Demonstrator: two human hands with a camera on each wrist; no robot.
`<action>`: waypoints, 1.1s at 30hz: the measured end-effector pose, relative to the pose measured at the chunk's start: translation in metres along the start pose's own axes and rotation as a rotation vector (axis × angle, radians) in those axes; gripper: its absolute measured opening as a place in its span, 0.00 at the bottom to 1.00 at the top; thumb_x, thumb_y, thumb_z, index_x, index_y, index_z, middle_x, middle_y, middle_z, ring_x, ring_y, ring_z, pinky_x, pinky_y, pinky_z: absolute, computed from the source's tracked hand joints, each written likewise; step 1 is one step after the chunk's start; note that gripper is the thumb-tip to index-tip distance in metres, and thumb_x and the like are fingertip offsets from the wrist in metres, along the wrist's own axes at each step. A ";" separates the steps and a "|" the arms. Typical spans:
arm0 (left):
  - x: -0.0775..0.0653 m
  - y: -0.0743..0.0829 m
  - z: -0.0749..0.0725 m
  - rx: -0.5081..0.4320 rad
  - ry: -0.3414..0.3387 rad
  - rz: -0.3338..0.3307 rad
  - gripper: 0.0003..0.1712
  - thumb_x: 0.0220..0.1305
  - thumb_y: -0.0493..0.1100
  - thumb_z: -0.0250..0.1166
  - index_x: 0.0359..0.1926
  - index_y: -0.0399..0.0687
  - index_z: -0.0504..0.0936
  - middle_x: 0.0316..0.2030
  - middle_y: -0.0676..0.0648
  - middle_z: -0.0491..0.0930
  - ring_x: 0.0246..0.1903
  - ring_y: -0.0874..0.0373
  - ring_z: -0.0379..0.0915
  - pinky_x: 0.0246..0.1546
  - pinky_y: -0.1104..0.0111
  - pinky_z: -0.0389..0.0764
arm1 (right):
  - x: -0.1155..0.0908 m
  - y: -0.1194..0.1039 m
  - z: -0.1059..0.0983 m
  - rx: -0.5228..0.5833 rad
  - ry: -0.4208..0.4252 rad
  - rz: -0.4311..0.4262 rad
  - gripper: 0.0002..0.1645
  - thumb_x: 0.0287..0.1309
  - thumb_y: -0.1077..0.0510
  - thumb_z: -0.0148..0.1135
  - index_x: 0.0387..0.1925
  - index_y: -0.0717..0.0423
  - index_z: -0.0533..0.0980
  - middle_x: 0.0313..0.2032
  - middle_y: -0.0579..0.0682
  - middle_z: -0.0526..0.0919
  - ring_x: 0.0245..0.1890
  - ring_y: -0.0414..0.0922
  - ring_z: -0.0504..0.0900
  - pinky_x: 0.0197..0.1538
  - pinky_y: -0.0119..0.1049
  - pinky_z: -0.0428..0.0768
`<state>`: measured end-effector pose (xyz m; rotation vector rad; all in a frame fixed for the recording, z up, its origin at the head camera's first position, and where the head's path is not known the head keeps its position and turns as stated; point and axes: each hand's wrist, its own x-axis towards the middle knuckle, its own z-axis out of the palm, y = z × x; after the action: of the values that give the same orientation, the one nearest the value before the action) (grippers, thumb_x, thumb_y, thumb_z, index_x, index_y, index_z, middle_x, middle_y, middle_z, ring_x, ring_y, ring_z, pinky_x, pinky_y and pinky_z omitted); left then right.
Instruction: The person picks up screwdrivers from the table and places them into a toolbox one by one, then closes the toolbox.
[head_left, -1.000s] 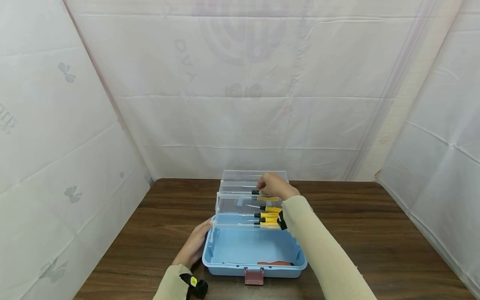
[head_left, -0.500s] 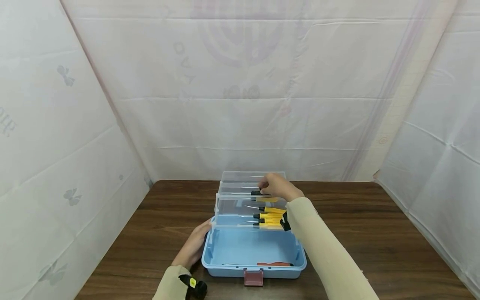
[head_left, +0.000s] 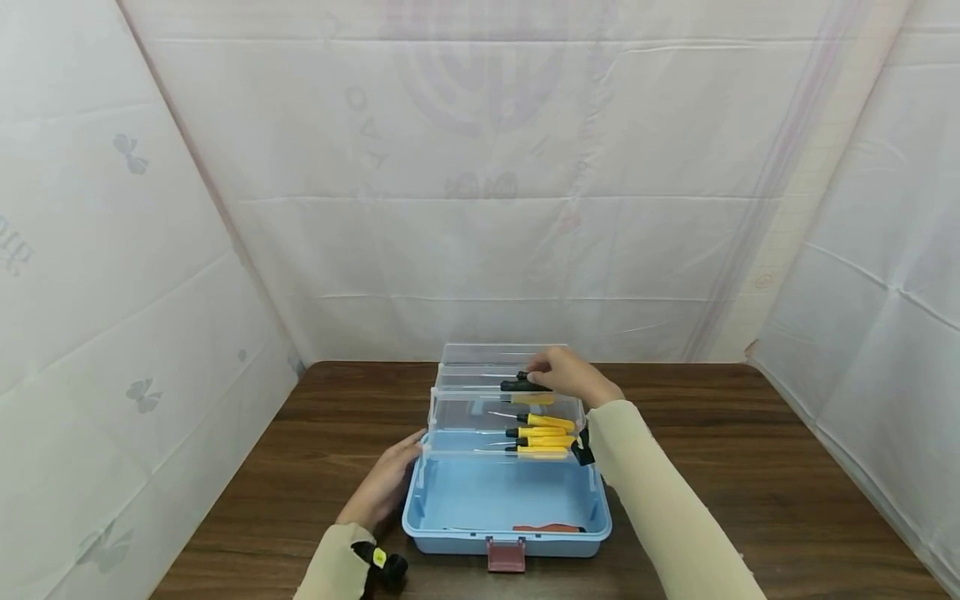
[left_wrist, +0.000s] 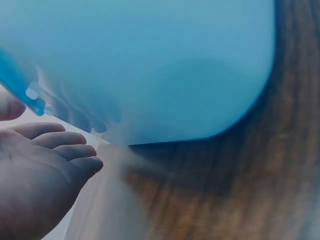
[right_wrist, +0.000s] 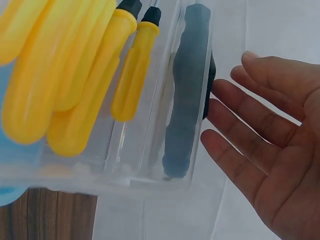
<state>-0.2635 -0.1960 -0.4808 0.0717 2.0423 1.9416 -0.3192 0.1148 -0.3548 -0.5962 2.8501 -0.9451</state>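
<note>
A light-blue toolbox [head_left: 450,543] stands on the table with its clear stepped trays [head_left: 457,408] raised at the back. My left hand [head_left: 386,483] is at the box's left side, fingers extended beside the blue wall in the left wrist view. Over the upper trays is my right hand [head_left: 566,375]. Its fingers are spread and relaxed, the tips right at a black handle [right_wrist: 212,82] partly hidden by the tray wall. Another black handle [right_wrist: 187,100] lies in the tray before it. Several yellow-handled screwdrivers [head_left: 551,421] lie in the lower trays.
A red-handled tool [head_left: 550,527] lies inside the box along its front wall. The pink latch [head_left: 507,555] hangs down at the front. Dark wood table [head_left: 322,425] surrounds the box, and white sheeting [head_left: 375,250] closes off the back and sides.
My right hand has moved a little to the right over the upper trays, uncovering more of the black handles. The left hand stays beside the box.
</note>
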 end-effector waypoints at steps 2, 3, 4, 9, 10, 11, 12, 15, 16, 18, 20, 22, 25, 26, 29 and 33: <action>0.001 0.002 -0.002 0.009 0.000 0.008 0.32 0.75 0.46 0.40 0.73 0.34 0.49 0.73 0.31 0.45 0.73 0.35 0.38 0.70 0.43 0.46 | -0.002 0.003 0.000 -0.004 0.013 -0.005 0.16 0.65 0.60 0.57 0.51 0.63 0.79 0.47 0.56 0.83 0.46 0.48 0.82 0.51 0.44 0.82; 0.002 0.003 -0.003 0.008 -0.002 0.018 0.32 0.76 0.46 0.40 0.73 0.33 0.48 0.73 0.31 0.45 0.73 0.35 0.37 0.70 0.43 0.45 | -0.003 0.004 0.000 -0.003 0.021 -0.003 0.16 0.65 0.60 0.57 0.51 0.62 0.79 0.48 0.56 0.83 0.46 0.48 0.82 0.52 0.44 0.82; 0.002 0.004 -0.005 0.010 -0.004 0.029 0.33 0.76 0.47 0.39 0.73 0.32 0.48 0.73 0.31 0.44 0.73 0.35 0.36 0.71 0.43 0.43 | -0.004 0.006 0.000 0.000 0.029 0.000 0.16 0.65 0.59 0.57 0.51 0.62 0.79 0.48 0.56 0.83 0.46 0.48 0.82 0.52 0.45 0.82; 0.007 0.008 -0.010 -0.006 0.000 0.046 0.33 0.76 0.48 0.38 0.73 0.32 0.46 0.74 0.32 0.44 0.74 0.36 0.35 0.72 0.44 0.39 | -0.011 0.013 -0.001 0.004 0.061 0.019 0.17 0.65 0.58 0.57 0.52 0.61 0.79 0.47 0.55 0.83 0.45 0.48 0.81 0.51 0.45 0.82; 0.007 0.008 -0.012 -0.002 -0.002 0.048 0.33 0.76 0.48 0.38 0.73 0.33 0.46 0.74 0.32 0.44 0.74 0.36 0.34 0.72 0.44 0.38 | -0.012 0.015 -0.002 0.007 0.067 0.025 0.17 0.65 0.58 0.57 0.52 0.61 0.78 0.48 0.55 0.83 0.45 0.48 0.81 0.51 0.45 0.82; 0.008 0.008 -0.013 -0.003 0.002 0.046 0.33 0.76 0.48 0.38 0.74 0.34 0.46 0.74 0.33 0.44 0.74 0.37 0.35 0.72 0.44 0.38 | -0.013 0.017 -0.002 0.010 0.074 0.022 0.18 0.66 0.58 0.57 0.53 0.61 0.78 0.48 0.56 0.83 0.46 0.49 0.81 0.51 0.46 0.82; 0.009 0.009 -0.014 -0.005 0.001 0.048 0.33 0.76 0.48 0.38 0.74 0.35 0.45 0.74 0.33 0.44 0.74 0.37 0.34 0.72 0.44 0.37 | -0.015 0.019 -0.003 0.011 0.082 0.015 0.18 0.66 0.57 0.56 0.54 0.61 0.78 0.49 0.56 0.83 0.47 0.50 0.81 0.51 0.47 0.82; 0.012 0.009 -0.018 -0.008 0.001 0.058 0.33 0.77 0.48 0.37 0.74 0.36 0.44 0.75 0.34 0.42 0.74 0.38 0.33 0.72 0.43 0.36 | -0.019 0.025 -0.004 0.026 0.121 -0.001 0.19 0.67 0.57 0.55 0.55 0.60 0.77 0.52 0.58 0.81 0.52 0.54 0.80 0.54 0.50 0.80; 0.012 0.010 -0.020 -0.008 0.003 0.063 0.33 0.77 0.49 0.37 0.75 0.37 0.44 0.75 0.35 0.42 0.75 0.38 0.33 0.72 0.44 0.36 | -0.021 0.027 -0.004 0.035 0.135 -0.007 0.19 0.67 0.56 0.55 0.56 0.60 0.76 0.54 0.59 0.80 0.54 0.56 0.78 0.56 0.52 0.79; 0.013 0.011 -0.023 -0.017 0.000 0.077 0.33 0.77 0.49 0.36 0.75 0.37 0.43 0.75 0.36 0.41 0.75 0.39 0.31 0.73 0.45 0.35 | -0.024 0.032 -0.003 0.046 0.157 -0.016 0.21 0.68 0.56 0.54 0.58 0.60 0.75 0.58 0.61 0.77 0.58 0.59 0.75 0.58 0.55 0.76; 0.015 0.012 -0.026 -0.033 -0.004 0.095 0.33 0.77 0.48 0.35 0.75 0.36 0.42 0.75 0.36 0.39 0.75 0.40 0.30 0.73 0.46 0.35 | -0.027 0.036 -0.002 0.068 0.170 -0.013 0.23 0.68 0.55 0.54 0.61 0.60 0.72 0.61 0.62 0.74 0.61 0.61 0.72 0.60 0.57 0.74; 0.016 0.013 -0.028 -0.043 -0.010 0.110 0.33 0.78 0.48 0.35 0.75 0.36 0.41 0.76 0.36 0.38 0.75 0.41 0.29 0.74 0.47 0.34 | -0.030 0.041 -0.001 0.077 0.177 -0.011 0.26 0.69 0.53 0.53 0.63 0.60 0.70 0.63 0.63 0.72 0.62 0.63 0.71 0.61 0.58 0.73; 0.020 0.013 -0.033 -0.064 -0.016 0.125 0.33 0.78 0.48 0.34 0.74 0.35 0.40 0.76 0.36 0.37 0.75 0.42 0.28 0.74 0.49 0.34 | -0.033 0.048 0.002 0.113 0.169 0.012 0.30 0.71 0.50 0.50 0.67 0.60 0.64 0.65 0.63 0.69 0.63 0.62 0.70 0.61 0.58 0.72; 0.021 0.014 -0.034 -0.065 -0.021 0.128 0.33 0.78 0.48 0.33 0.74 0.34 0.39 0.76 0.36 0.36 0.75 0.42 0.27 0.74 0.49 0.33 | -0.034 0.050 0.002 0.120 0.167 0.022 0.31 0.71 0.49 0.48 0.69 0.60 0.63 0.66 0.64 0.68 0.63 0.62 0.70 0.62 0.58 0.72; 0.024 0.015 -0.037 -0.081 -0.033 0.134 0.33 0.78 0.47 0.32 0.74 0.34 0.38 0.76 0.36 0.35 0.75 0.43 0.26 0.74 0.50 0.32 | -0.035 0.059 0.005 0.159 0.152 0.067 0.34 0.73 0.45 0.44 0.71 0.60 0.57 0.69 0.63 0.62 0.66 0.63 0.65 0.64 0.60 0.68; 0.027 0.015 -0.039 -0.090 -0.045 0.141 0.33 0.78 0.46 0.32 0.74 0.33 0.36 0.76 0.36 0.33 0.75 0.42 0.25 0.74 0.50 0.32 | -0.035 0.073 0.009 0.205 0.138 0.113 0.37 0.74 0.42 0.38 0.73 0.60 0.54 0.72 0.64 0.56 0.70 0.64 0.58 0.67 0.63 0.61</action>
<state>-0.3022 -0.2260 -0.4704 0.2428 1.9664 2.0934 -0.3096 0.1773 -0.4065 -0.3587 2.8160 -1.2827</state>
